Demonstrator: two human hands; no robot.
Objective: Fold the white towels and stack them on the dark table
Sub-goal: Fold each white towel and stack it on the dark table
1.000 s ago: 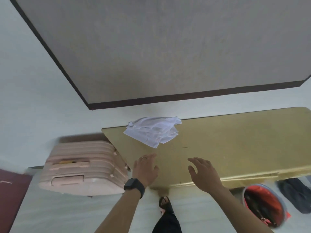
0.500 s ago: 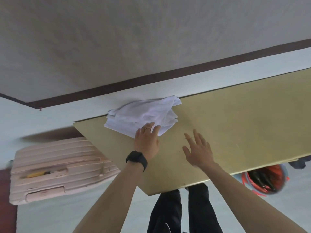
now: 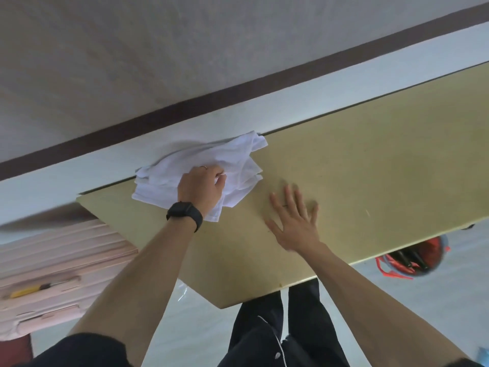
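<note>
White towels [image 3: 239, 161] bunched beneath left hand [image 3: 199, 187], its grip seemingly pinching them; right hand [image 3: 296, 223] spread.

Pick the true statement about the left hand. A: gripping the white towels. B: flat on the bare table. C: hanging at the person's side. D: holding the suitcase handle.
A: the left hand has its fingers curled into the white towels on the table; the right hand is spread open beside them.
</note>
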